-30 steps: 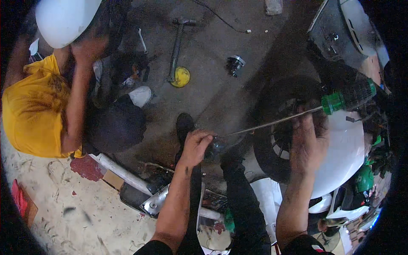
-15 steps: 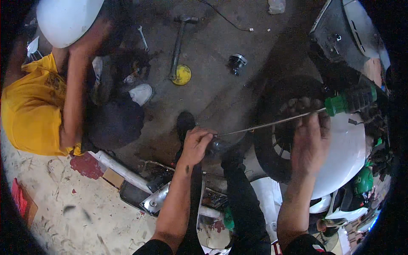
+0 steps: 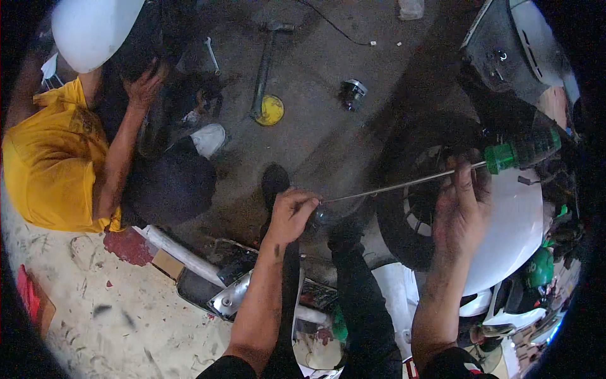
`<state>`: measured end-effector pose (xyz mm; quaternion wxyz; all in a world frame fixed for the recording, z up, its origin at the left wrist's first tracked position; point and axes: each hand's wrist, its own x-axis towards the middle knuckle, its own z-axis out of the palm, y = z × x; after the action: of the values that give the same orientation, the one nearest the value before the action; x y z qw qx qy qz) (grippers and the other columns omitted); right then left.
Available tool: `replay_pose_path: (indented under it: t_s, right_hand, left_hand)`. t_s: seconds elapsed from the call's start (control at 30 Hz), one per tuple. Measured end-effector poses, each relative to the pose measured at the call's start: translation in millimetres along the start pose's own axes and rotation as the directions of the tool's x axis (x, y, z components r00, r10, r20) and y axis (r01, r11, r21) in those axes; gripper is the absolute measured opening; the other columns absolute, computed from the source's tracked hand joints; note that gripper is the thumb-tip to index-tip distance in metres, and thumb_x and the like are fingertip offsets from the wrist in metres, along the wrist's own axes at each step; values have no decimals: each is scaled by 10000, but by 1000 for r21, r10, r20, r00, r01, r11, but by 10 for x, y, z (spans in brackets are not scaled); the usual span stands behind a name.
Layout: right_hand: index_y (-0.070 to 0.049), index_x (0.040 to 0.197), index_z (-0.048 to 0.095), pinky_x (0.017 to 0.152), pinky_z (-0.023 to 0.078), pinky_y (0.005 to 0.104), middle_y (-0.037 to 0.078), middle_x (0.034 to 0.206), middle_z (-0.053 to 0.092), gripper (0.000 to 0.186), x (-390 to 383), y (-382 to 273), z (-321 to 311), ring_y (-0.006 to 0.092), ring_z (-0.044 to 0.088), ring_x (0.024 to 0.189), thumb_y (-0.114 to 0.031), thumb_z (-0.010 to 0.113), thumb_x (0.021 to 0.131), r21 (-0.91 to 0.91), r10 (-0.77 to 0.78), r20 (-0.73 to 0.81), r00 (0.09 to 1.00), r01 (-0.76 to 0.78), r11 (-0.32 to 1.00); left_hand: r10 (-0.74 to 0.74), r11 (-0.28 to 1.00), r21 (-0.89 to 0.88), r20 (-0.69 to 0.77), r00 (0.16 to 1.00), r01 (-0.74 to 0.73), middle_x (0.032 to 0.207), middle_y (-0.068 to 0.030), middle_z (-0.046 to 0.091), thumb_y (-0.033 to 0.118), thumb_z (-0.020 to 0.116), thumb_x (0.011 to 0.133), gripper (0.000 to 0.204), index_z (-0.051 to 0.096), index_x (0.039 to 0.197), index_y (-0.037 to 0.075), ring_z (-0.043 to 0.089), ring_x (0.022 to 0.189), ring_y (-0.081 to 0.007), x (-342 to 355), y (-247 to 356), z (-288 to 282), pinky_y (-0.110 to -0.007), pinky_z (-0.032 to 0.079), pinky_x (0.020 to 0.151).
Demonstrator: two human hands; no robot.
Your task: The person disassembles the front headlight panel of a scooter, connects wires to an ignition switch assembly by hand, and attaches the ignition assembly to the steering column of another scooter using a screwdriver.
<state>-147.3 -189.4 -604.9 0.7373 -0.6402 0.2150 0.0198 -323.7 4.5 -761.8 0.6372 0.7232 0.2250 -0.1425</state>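
Observation:
A long screwdriver (image 3: 410, 182) with a thin metal shaft and a green, partly see-through handle (image 3: 500, 158) lies across the space between my hands. My left hand (image 3: 291, 215) is closed, pinching the shaft's tip end between thumb and fingers. Close to the handle, my right hand (image 3: 463, 215) has its fingers around the shaft; some of them are hidden in shadow. Below the shaft and right hand are a dark tyre (image 3: 401, 221) and a rounded white body panel (image 3: 511, 234). Something clear and rounded, too dim to name, shows just below my left fingertips.
At left a person in a yellow shirt (image 3: 57, 164) crouches by a white rounded panel (image 3: 95, 31). A hammer (image 3: 262, 76), a yellow round lid (image 3: 271, 111), a wrench (image 3: 213, 57) and a small metal-and-black part (image 3: 353, 93) lie on the dark floor. Loose vehicle parts lie around my legs.
My right hand's fingers have shifted and turned around the shaft. My left hand stays almost in place. The other person's hand has moved down from the white panel, fingers spreading.

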Motion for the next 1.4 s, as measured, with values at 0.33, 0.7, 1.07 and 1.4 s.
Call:
replay_pose_path:
  t_s: [0.33, 0.7, 1.07, 1.4]
  right_hand:
    - [12, 1218, 516, 940, 468, 465, 145, 1058, 625, 296, 3, -39, -11, 281, 609, 996, -143, 555, 969, 165, -68, 155, 986, 42, 985]
    - [-48, 906, 674, 695, 506, 272, 15, 848, 672, 315, -275, 157, 167, 107, 603, 759, -120, 878, 677, -684, 326, 324, 888, -18, 729]
    - [-15, 830, 690, 702, 531, 450, 220, 761, 653, 458, -509, 1157, -13, 408, 649, 781, -443, 785, 697, -794, 570, 599, 562, 331, 509]
    - [24, 900, 690, 714, 506, 357, 113, 779, 690, 387, 184, 1520, -178, 204, 658, 735, -351, 743, 818, -864, 516, 182, 837, -115, 491]
  left_hand:
    - [-52, 999, 6, 13, 999, 51, 868, -135, 690, 178, 663, 850, 202, 717, 897, -10, 629, 870, -254, 20, 83, 20, -349, 461, 821]
    - [-33, 995, 88, -92, 995, 41, 808, -167, 640, 280, 479, 936, 375, 671, 787, -6, 574, 775, -357, -13, 75, 52, -441, 409, 771]
    - [250, 833, 534, -123, 960, -148, 745, -173, 632, 222, 514, 907, 269, 674, 775, 50, 600, 790, -409, -49, -70, 138, -505, 423, 772]
    - [-433, 879, 107, -230, 871, 465, 690, -166, 644, 448, 358, 1016, 585, 703, 861, 2, 654, 683, -303, 75, 220, -38, -405, 485, 674]
